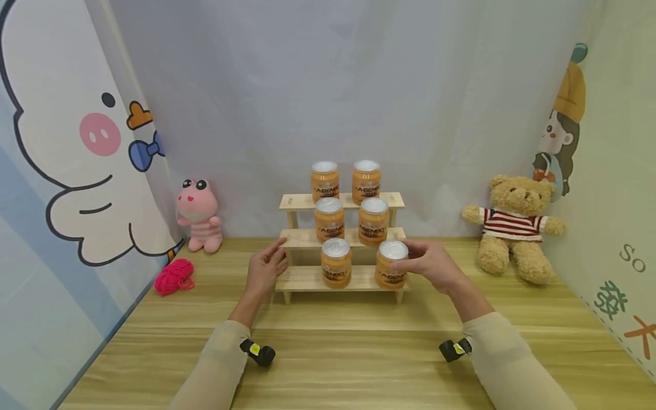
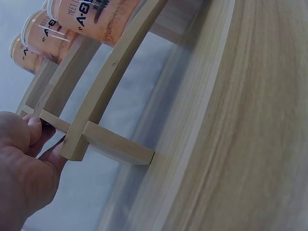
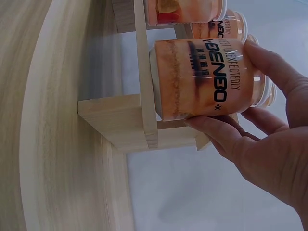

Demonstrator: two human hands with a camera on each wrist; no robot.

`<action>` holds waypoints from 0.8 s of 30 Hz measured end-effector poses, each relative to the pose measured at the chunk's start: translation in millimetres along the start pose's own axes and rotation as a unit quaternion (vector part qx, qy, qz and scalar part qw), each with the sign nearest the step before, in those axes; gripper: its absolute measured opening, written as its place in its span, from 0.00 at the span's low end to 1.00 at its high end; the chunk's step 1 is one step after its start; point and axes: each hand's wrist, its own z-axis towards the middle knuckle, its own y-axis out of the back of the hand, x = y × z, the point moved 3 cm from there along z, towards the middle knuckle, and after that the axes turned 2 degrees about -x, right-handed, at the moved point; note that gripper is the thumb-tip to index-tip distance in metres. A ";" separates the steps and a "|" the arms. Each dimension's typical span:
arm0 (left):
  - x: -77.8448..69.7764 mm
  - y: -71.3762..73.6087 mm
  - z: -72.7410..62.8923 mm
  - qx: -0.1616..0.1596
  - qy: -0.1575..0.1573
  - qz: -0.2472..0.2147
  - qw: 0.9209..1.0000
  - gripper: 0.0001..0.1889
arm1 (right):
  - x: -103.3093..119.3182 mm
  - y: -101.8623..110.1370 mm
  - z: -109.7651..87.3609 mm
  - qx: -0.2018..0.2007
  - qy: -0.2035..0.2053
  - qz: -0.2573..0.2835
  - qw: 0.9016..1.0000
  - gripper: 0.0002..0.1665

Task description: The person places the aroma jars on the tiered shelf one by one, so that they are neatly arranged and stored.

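Observation:
A three-step wooden display rack [image 1: 302, 277] stands on the table, with two orange jars on each step. My right hand [image 1: 433, 264] grips the jar [image 3: 207, 79] at the right of the lowest step. In the right wrist view the thumb and fingers lie on opposite sides of it, and its base is right at the step. At the rack's left end, my left hand [image 2: 29, 166] pinches the frame near the middle step. To the left of the gripped jar stands another jar [image 1: 336, 267]. Higher up are the middle-step jars [image 1: 329, 222] and the top-step jars [image 1: 366, 185].
A pink plush toy [image 1: 199, 216] and a ball of pink yarn [image 1: 175, 277] lie at the left. On the right sits a teddy bear [image 1: 514, 233] in a striped shirt. Behind the rack hangs a pale curtain [image 1: 246, 114].

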 end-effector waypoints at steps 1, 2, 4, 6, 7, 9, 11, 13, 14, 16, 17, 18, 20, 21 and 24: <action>0.1 0.2 0.1 0.000 0.000 0.000 1.000 0.20 | 0.5 -1.3 0.9 -0.002 -0.001 -0.004 1.000 0.38; 0.4 0.4 0.3 0.000 0.001 0.000 1.000 0.20 | 1.1 -2.5 1.7 -0.004 -0.003 -0.007 1.000 0.38; 0.4 0.6 0.8 -0.002 0.002 0.001 1.000 0.20 | 2.0 -4.4 2.9 -0.010 -0.008 -0.014 1.000 0.39; 0.3 0.4 0.8 -0.004 0.003 0.000 1.000 0.20 | 3.2 -5.7 3.5 -0.014 -0.013 -0.022 1.000 0.40; 0.4 0.4 0.8 -0.005 0.003 0.000 1.000 0.20 | 3.5 -6.2 3.9 -0.018 -0.015 -0.024 0.999 0.40; 0.3 0.0 0.3 -0.007 0.003 0.001 1.000 0.20 | 3.9 -6.4 3.9 -0.020 -0.018 -0.028 0.999 0.40; 0.4 -0.5 -0.2 -0.008 0.002 0.000 1.000 0.20 | 4.1 -6.5 3.5 -0.021 -0.018 -0.032 0.999 0.40; 0.4 -0.6 -0.4 -0.005 0.000 0.002 1.000 0.20 | 3.9 -6.3 3.2 -0.020 -0.017 -0.036 0.999 0.41; 0.4 -0.7 -0.4 -0.004 -0.001 0.002 1.000 0.20 | 3.8 -6.0 2.8 -0.021 -0.018 -0.038 0.999 0.41; 0.5 -0.9 -0.5 0.000 -0.002 0.003 1.000 0.20 | 4.0 -5.2 2.0 -0.024 -0.021 -0.037 0.999 0.41; 0.4 -0.9 -0.6 0.001 -0.003 0.004 1.000 0.20 | 4.0 -4.6 1.7 -0.026 -0.022 -0.036 0.999 0.41; 0.5 -0.9 -0.5 0.002 -0.003 0.003 1.000 0.20 | 4.0 -3.9 1.5 -0.028 -0.023 -0.036 0.999 0.41; 0.6 -0.8 -0.4 0.000 -0.004 0.001 1.000 0.20 | 4.1 -2.9 1.1 -0.033 -0.025 -0.032 0.999 0.41; 0.6 -0.7 -0.4 0.000 -0.004 0.002 1.000 0.20 | 4.2 -2.6 1.0 -0.034 -0.025 -0.031 0.999 0.41; 0.5 -0.3 -0.3 -0.002 -0.005 0.000 1.000 0.20 | 4.5 -3.7 1.4 -0.033 -0.023 -0.029 0.999 0.41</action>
